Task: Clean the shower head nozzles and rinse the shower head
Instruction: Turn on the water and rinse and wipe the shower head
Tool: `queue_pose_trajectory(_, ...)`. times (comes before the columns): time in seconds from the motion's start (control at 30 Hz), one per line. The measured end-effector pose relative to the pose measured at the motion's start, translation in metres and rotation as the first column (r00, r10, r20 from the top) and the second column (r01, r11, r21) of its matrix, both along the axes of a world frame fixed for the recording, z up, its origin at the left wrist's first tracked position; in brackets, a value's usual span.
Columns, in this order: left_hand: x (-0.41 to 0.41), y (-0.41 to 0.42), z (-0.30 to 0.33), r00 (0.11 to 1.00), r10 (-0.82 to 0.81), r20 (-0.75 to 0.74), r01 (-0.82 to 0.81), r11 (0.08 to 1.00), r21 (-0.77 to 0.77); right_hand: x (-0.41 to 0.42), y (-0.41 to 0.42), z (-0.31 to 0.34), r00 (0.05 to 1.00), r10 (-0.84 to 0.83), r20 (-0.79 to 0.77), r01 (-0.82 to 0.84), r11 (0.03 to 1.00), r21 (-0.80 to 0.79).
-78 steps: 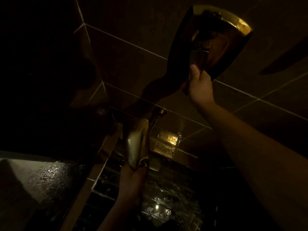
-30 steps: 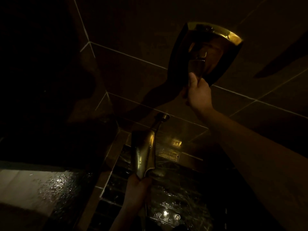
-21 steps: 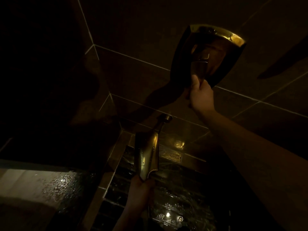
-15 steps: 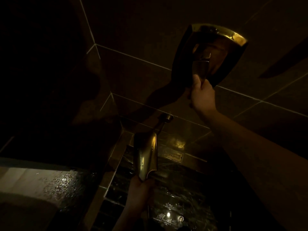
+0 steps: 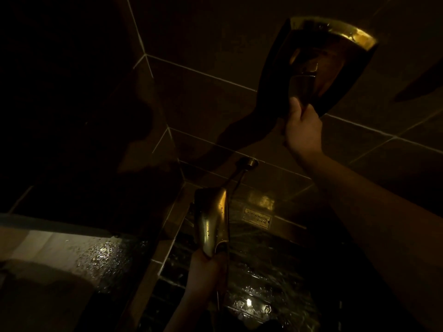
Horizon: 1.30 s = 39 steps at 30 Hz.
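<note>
- Shower head (image 5: 318, 61): a large brass-coloured head mounted high on the tiled wall (image 5: 203, 39), near the upper right corner of the wall as seen from below, its broad end up and its narrow end pointing down toward the raised hand
- Right hand (image 5: 302, 130): lifted overhead, fingers curled round the narrow lower stem of the shower head, thumb up along it; this is the nearer hand to the mounted head
- Left hand (image 5: 206, 271): held low at the centre, wrapped round the base of a hand-held sprayer (image 5: 212, 221), whose long axis runs roughly upright, its upper end toward a hose fitting (image 5: 249, 162) on the wall
- Key relation, as a judgement: the mounted head lies above and to the right of the sprayer, well apart, so any rinse needs the sprayer tilted up and right toward it
- The nozzle face is too dark to read; whether water is running I cannot tell
- Wet, glistening drops show on the ledge (image 5: 105, 255) at lower left
</note>
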State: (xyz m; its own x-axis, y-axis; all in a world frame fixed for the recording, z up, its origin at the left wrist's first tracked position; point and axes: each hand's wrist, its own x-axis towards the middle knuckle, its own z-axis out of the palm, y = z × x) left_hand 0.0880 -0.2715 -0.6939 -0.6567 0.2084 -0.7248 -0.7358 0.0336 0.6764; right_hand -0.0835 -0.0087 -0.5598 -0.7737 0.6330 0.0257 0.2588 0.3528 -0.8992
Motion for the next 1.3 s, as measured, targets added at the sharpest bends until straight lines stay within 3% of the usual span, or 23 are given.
queue_pose_trajectory(0.2,0.004,-0.005,-0.007,0.989,0.112,0.093,-0.120,0.989,0.089,-0.001,0.001,-0.001,1.000,-0.005,-0.009,0.005,1.000,0.024)
queue_pose_trajectory(0.3,0.008,-0.009,-0.013,0.982,0.163,0.100,-0.167,0.986,0.030,-0.002,0.001,-0.001,1.000,-0.001,0.008,0.001,1.000,0.027)
queue_pose_trajectory(0.5,0.016,-0.018,-0.018,0.983,0.178,0.056,-0.174,0.982,-0.067,-0.001,-0.001,-0.001,1.000,0.000,0.000,0.000,0.999,0.032)
queue_pose_trajectory(1.07,0.022,-0.015,-0.008,0.966,0.238,0.101,-0.236,0.971,-0.030,0.000,0.000,-0.003,1.000,0.004,0.013,-0.005,0.999,0.048)
queue_pose_trajectory(1.3,0.021,-0.010,-0.019,0.966,0.238,0.099,-0.235,0.971,-0.040,-0.001,-0.001,-0.011,0.998,-0.030,-0.063,0.035,0.996,0.079)
